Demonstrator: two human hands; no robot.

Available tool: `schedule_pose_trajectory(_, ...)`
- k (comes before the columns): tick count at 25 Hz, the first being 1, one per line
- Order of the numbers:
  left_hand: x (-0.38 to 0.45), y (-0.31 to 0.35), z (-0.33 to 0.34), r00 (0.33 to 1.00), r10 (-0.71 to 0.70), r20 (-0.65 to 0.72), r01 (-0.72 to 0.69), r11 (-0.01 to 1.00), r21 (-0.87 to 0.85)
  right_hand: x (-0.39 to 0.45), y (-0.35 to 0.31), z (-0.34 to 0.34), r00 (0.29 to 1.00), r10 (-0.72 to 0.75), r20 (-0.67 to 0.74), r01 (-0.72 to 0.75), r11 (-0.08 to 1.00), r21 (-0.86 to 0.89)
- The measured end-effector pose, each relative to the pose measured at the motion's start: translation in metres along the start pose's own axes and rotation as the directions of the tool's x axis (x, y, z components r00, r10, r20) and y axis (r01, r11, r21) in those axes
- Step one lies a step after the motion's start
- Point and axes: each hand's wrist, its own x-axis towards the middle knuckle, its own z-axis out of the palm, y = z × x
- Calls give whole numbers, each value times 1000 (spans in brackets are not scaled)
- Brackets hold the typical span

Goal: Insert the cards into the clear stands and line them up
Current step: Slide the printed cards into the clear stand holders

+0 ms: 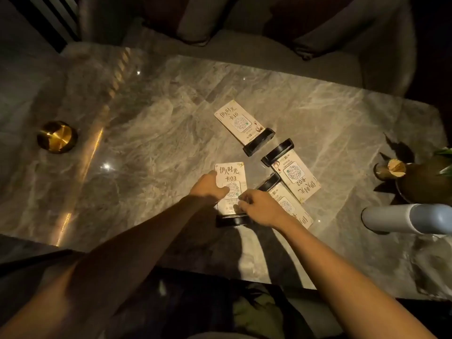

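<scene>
Several card stands with black bases lie on the marble table (pixel 171 133). The one marked 03 (pixel 231 174) stands nearly upright on its base (pixel 231 220) in front of me. My left hand (pixel 209 185) grips its left edge and my right hand (pixel 259 206) pinches its lower right edge. The stand marked 10 (pixel 236 121) lies flat farther back, its base (pixel 259 141) toward me. The stand marked 02 (pixel 297 174) lies flat to the right. Another stand (pixel 286 203) lies partly under my right wrist.
A brass round dish (pixel 57 137) sits at the far left. At the right edge stand a dark vase with leaves (pixel 420 182), a small gold-topped holder (pixel 389 168) and a pale cylinder (pixel 406 218). A cushioned sofa (pixel 244 45) runs behind the table.
</scene>
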Motion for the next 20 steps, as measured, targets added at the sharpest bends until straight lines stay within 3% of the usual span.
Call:
schedule_pose_trajectory(6,4,-9,10,980,-201,11,201,975,-92,3,5,14,996,86,18,-87,995,46)
schedule_pose_trajectory(14,5,-17,16,965,-238,108,262,883,-389,7,11,22,990,143,-1,-142,980,141)
schedule_pose_trajectory(20,12,-23,8,972,-186,145,231,878,-420,7,14,27,967,253,-18,-229,901,368)
